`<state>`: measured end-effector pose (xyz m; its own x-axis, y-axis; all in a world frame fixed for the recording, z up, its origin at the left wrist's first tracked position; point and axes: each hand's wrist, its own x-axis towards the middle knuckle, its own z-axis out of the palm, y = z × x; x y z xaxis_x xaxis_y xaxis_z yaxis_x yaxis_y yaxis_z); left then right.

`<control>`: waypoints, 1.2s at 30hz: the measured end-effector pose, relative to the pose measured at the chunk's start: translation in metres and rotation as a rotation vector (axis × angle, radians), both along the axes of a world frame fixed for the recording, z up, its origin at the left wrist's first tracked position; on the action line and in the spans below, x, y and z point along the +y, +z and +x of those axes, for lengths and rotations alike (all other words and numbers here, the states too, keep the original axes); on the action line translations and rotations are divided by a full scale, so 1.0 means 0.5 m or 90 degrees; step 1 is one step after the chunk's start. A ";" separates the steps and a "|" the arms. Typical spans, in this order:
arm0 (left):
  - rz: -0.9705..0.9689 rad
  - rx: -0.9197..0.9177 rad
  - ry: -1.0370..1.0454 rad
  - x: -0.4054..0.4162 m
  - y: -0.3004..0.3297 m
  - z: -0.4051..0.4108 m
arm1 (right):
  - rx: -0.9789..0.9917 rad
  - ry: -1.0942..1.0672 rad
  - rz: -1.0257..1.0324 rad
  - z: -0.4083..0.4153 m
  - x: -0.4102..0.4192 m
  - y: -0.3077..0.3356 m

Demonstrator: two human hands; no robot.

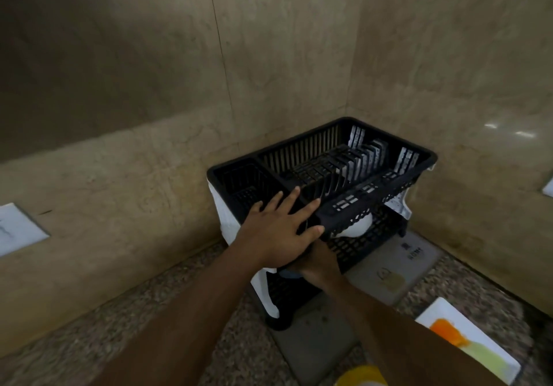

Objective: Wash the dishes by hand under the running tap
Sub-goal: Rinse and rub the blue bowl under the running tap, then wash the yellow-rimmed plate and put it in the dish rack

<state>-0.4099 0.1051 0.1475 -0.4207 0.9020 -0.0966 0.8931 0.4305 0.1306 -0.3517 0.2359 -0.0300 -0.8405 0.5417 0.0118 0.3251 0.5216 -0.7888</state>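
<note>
Two-tier black slotted plastic dish rack with white side frames, in corner of speckled stone counter. Left hand flat on upper tier's front rim, fingers straight and spread, gripping nothing. Right hand reaching into lower tier; fingers hidden, grasp cannot be told. White rounded dish sits on lower tier; upper slots bare. No tap or sink in view. Judgement: racking stage; white rectangular plate with orange-yellow residue near right edge remains unwashed.
</note>
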 end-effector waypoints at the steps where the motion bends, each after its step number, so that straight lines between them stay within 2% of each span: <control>1: 0.000 0.002 0.000 0.000 0.000 0.000 | 0.004 0.000 -0.016 -0.011 0.000 -0.011; 3: 0.001 0.005 -0.003 0.002 0.001 0.002 | 0.003 0.014 -0.045 -0.021 0.002 -0.025; 8: -0.004 0.003 -0.003 0.004 0.004 0.005 | -0.100 0.071 0.011 -0.035 0.027 -0.033; 14: -0.007 0.003 -0.002 0.002 0.007 0.007 | -0.146 0.082 0.099 -0.038 0.046 -0.064; 17: 0.002 0.002 0.007 0.001 0.007 0.008 | -0.083 0.062 0.142 0.025 0.023 0.003; 20: 0.020 0.001 0.014 0.001 0.010 0.010 | -0.028 0.012 0.101 0.119 0.007 0.045; 23: 0.043 0.008 0.023 -0.001 0.008 0.015 | -0.070 -0.012 0.068 0.225 -0.008 0.075; 25: 0.085 0.028 0.033 -0.005 0.007 0.017 | -0.085 -0.033 0.039 0.292 -0.022 0.090; 27: 0.166 0.115 0.020 -0.010 0.010 0.037 | -0.070 -0.066 0.018 0.356 -0.038 0.105; 29: 0.282 0.224 -0.033 -0.019 0.002 0.085 | -0.060 -0.087 -0.016 0.417 -0.051 0.110; 31: 0.385 0.262 -0.103 -0.034 -0.030 0.156 | -0.061 -0.097 -0.053 0.480 -0.063 0.107; 33: 0.405 0.208 -0.146 -0.059 -0.091 0.236 | -0.051 -0.126 -0.051 0.542 -0.070 0.096; 36: 0.251 0.025 -0.062 -0.116 -0.217 0.322 | -0.067 -0.187 -0.030 0.622 -0.079 0.074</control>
